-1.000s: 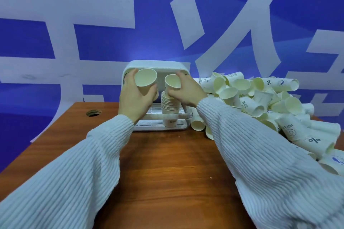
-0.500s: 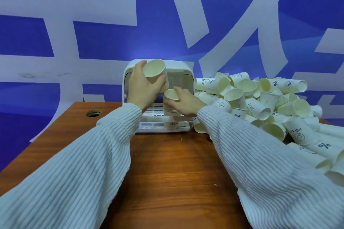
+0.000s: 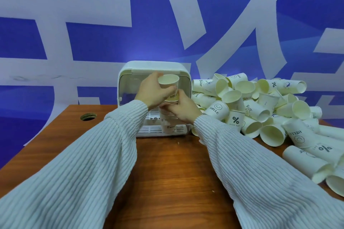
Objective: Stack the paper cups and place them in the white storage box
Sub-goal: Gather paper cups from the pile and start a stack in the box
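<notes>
Blue backdrop with large white lettering fills the rear of the scene; below it a brown wooden table (image 3: 167, 169) carries all items. White storage box (image 3: 183, 72) stands at the table's far edge, front open, slatted tray inside. Loose pile of paper cups (image 3: 260, 109) spreads from just beside the box's right side along the table's right edge, cups lying every way. Stack of cups (image 3: 167, 117) stands upright on the box tray. Left hand (image 3: 153, 92) has its fingers wrapped round a single cup (image 3: 168, 83), mouth up, held directly over the stack. Right hand (image 3: 183, 108) has its fingers curled round the stack's upper part, steadying it.

Risk, as judged: a tilted cup could catch on the top rim and jam, or downward pressure could topple the stack off the tray. The box roof sits close above the held cup and limits headroom. A round cable hole (image 3: 88, 117) lies near the far left corner, well apart.
</notes>
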The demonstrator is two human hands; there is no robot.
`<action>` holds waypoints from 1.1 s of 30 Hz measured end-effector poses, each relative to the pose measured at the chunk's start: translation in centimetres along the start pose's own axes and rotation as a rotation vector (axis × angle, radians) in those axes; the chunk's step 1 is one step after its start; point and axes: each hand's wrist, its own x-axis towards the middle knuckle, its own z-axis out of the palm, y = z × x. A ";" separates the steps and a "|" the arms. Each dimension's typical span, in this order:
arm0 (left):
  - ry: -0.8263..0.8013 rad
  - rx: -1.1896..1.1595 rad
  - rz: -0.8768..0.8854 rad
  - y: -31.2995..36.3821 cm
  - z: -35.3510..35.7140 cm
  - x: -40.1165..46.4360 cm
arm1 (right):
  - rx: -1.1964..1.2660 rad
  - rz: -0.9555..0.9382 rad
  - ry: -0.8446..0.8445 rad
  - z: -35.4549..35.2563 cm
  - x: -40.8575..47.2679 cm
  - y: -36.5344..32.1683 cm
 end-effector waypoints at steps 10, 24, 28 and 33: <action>-0.371 0.192 -0.027 -1.8 2.1 -0.5 | -0.016 0.019 0.015 0.5 1.1 1.6; 0.063 0.219 0.429 3.7 4.8 -3.8 | -0.118 -0.097 0.007 -6.3 -4.7 2.9; -0.011 0.095 0.527 8.2 9.7 -6.0 | -0.263 -0.088 0.143 -10.3 -8.0 5.5; -0.102 0.038 0.594 12.0 15.1 -8.1 | -0.321 -0.019 0.207 -16.5 -13.6 9.3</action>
